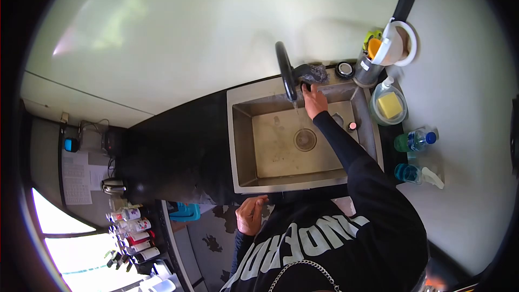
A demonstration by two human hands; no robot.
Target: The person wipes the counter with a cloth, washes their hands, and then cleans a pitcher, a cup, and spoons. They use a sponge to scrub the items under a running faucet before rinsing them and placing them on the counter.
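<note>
So the right hand (pixel 315 101) is up at the back of the sink (pixel 270 154), fingertips at the dark base of the black faucet (pixel 283 67); can't tell if that grip is actually closed on it. Faucet's at the back rim, spout over the basin, and a bit of water runs toward the drain (pixel 305 139). Left hand (pixel 250 216) is loosely curled by the front edge, can't tell if its grip has anything. Yellow sponge (pixel 388 105) sits right of the sink.
</note>
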